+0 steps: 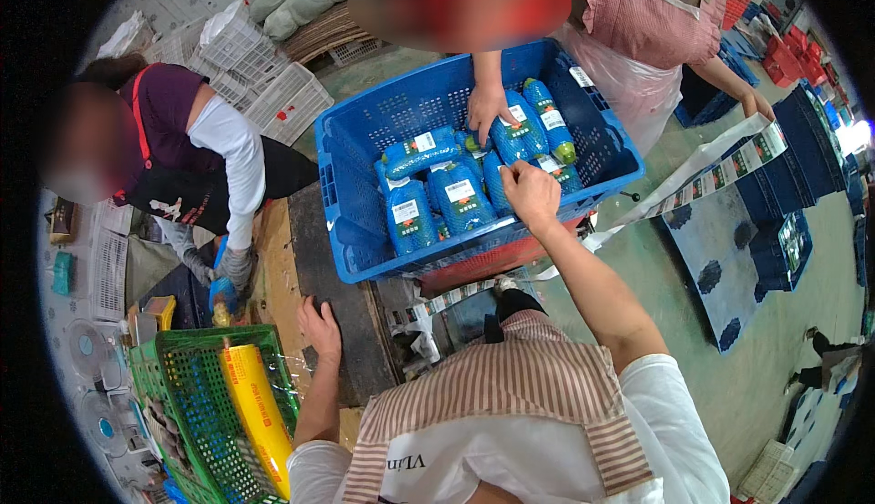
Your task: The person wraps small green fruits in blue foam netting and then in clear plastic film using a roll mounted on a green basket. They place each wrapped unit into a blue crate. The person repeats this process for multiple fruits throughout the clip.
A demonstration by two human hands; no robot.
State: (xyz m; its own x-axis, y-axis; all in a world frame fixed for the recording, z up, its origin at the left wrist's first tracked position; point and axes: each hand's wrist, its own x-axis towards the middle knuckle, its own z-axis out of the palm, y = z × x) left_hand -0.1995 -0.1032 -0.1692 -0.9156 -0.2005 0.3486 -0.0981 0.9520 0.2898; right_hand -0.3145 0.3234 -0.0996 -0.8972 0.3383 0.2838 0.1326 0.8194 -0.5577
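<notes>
A blue plastic crate (588, 193) before me holds several packs of produce (465, 196) in blue netting, with white printed labels and green ends showing on some. Over its near edge reaches my right hand (532, 193), fingers curled against the packs; whether they grip anything is hidden. My left hand (319, 326) rests with its fingers apart on a dark board (352, 347) left of the crate, holding nothing. From the far side, another person's hand (489, 111) lies on the packs in the crate.
At left, a co-worker's gloved hands (236, 268) hold a blue-netted item. A green basket (212, 336) nearby contains a yellow roll of wrap (256, 415). A strip of labels (711, 169) hangs at right, leading to a person's hand. White crates (287, 104) stand behind; a blue pallet (711, 265) lies right.
</notes>
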